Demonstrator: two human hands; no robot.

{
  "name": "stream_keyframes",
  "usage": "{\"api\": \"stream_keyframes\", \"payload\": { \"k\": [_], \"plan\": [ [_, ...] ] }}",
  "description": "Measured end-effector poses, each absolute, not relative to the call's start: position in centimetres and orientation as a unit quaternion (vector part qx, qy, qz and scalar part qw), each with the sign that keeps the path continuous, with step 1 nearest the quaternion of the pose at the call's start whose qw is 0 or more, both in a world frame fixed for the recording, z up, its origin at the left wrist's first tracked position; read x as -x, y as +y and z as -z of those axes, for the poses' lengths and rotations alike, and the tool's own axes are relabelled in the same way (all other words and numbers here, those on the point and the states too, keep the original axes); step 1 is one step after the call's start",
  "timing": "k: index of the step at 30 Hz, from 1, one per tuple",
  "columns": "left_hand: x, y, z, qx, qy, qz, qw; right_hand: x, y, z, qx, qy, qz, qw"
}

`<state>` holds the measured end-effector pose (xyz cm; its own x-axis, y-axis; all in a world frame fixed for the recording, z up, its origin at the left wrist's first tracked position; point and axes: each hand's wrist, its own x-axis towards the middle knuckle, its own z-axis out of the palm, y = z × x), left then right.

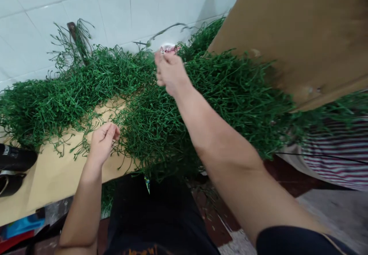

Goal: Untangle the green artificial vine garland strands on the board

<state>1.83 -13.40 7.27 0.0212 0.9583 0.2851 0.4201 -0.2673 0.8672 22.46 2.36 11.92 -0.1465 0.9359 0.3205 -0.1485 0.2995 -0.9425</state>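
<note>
A big heap of thin green plastic stems (149,109) lies across a tan cardboard sheet (57,170). My right hand (170,71) is stretched far out over the heap, its fingers pinched on a small pink and white piece (169,48) with a green stem trailing up from it. My left hand (102,142) hovers low over the cardboard at the heap's near edge. Its fingertips are pressed together, apparently on a thin stem that is too fine to make out.
A white tiled wall (115,9) rises behind the heap. A large brown cardboard panel (301,32) leans in at the upper right. Striped cloth (333,151) lies at the right; dark shoes (14,163) sit at the left edge. My dark-clothed lap (155,213) is below.
</note>
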Motion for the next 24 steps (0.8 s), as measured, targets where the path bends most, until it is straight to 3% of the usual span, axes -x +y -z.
{"api": "stream_keyframes", "payload": {
  "k": [5, 9, 13, 18, 24],
  "plan": [
    [-3.0, -10.0, -6.2, -0.692, 0.588, -0.346, 0.235, -19.8, -1.4, -11.5, 0.356, -0.552, -0.514, 0.551],
    [-2.4, -9.3, -6.6, -0.649, 0.592, -0.435, 0.198, -19.1, -2.5, -11.0, 0.352, -0.615, -0.469, 0.528],
    [-2.1, -9.2, -7.8, -0.593, 0.534, -0.556, 0.233, -19.0, -3.1, -10.8, 0.347, -0.68, -0.398, 0.509],
    [-3.6, -8.8, -8.5, -0.606, 0.498, -0.536, 0.311, -18.3, -4.0, -10.9, 0.337, -0.707, -0.387, 0.486],
    [-3.7, -9.6, -8.2, -0.624, 0.484, -0.53, 0.308, -18.2, -3.3, -10.5, 0.363, -0.636, -0.431, 0.527]
  ]
}}
